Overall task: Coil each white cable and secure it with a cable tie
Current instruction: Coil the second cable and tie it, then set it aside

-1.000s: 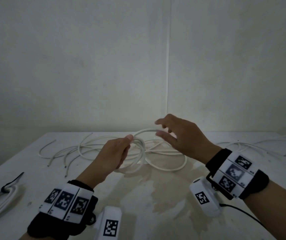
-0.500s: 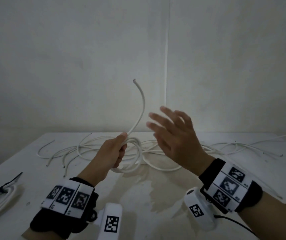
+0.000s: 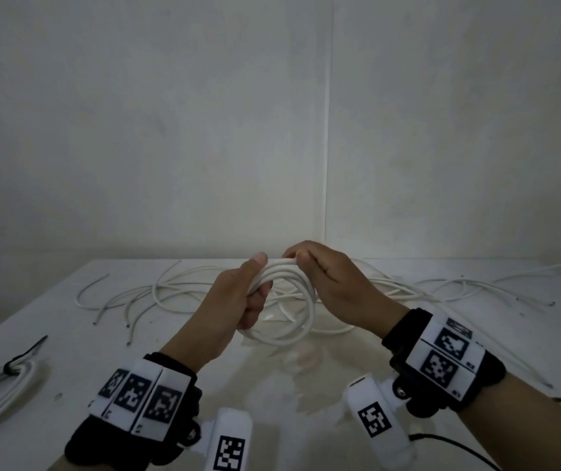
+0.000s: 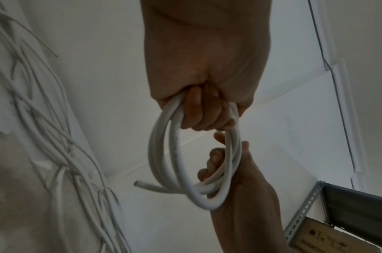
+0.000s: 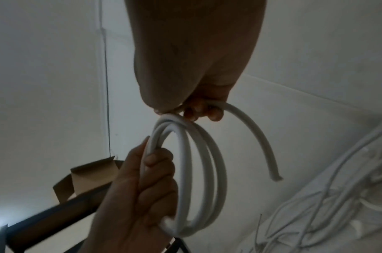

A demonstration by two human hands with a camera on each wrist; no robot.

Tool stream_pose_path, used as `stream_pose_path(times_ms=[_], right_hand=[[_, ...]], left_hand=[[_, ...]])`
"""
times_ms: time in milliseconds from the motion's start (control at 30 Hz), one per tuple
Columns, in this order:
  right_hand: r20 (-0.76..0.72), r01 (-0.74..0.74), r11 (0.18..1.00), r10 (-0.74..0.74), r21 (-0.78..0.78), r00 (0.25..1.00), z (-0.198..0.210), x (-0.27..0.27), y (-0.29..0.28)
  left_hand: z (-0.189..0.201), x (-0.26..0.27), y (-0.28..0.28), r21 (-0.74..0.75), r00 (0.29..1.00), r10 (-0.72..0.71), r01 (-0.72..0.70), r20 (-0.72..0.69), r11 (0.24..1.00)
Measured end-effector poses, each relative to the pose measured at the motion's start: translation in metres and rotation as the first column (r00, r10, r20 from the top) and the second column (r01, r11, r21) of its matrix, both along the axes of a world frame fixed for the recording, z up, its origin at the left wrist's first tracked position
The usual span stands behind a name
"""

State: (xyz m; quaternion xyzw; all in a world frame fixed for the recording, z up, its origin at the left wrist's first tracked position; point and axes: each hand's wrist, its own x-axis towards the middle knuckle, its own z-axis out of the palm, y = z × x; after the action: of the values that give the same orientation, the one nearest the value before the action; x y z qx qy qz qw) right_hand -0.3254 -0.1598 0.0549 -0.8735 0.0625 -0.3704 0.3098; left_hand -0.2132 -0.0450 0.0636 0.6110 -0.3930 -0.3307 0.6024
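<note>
White cable coil (image 3: pixel 286 300): several loops, held above the table (image 3: pixel 476 351). Left hand (image 3: pixel 238 300): fingers curled round the coil's left side. Right hand (image 3: pixel 326 277): fingers pinching the top strand. Loose cables (image 3: pixel 170 290) behind; tied bundle (image 3: pixel 3 385) far left.

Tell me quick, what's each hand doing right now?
Left hand: closed, gripping the white cable coil.
Right hand: closed, pinching the top of the same coil.
</note>
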Motion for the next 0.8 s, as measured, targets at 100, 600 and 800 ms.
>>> stream_pose_path(times_ms=[100, 600, 800], right_hand=[[-0.052, -0.028, 0.996, 0.032, 0.09, 0.998, 0.004, -0.004, 0.008], [-0.178, 0.0, 0.954, 0.056, 0.298, 0.982, 0.017, -0.018, -0.004], [-0.116, -0.078, 0.914, 0.135, 0.399, 0.984, 0.02, -0.017, -0.001]], left_hand=[[-0.001, -0.001, -0.004, -0.054, 0.998, 0.06, -0.061, -0.024, 0.997], [0.0, 0.009, -0.006, 0.021, 0.983, -0.139, 0.138, 0.123, 0.99], [-0.001, -0.002, -0.013, -0.12, 0.994, 0.04, -0.053, -0.104, 0.991]])
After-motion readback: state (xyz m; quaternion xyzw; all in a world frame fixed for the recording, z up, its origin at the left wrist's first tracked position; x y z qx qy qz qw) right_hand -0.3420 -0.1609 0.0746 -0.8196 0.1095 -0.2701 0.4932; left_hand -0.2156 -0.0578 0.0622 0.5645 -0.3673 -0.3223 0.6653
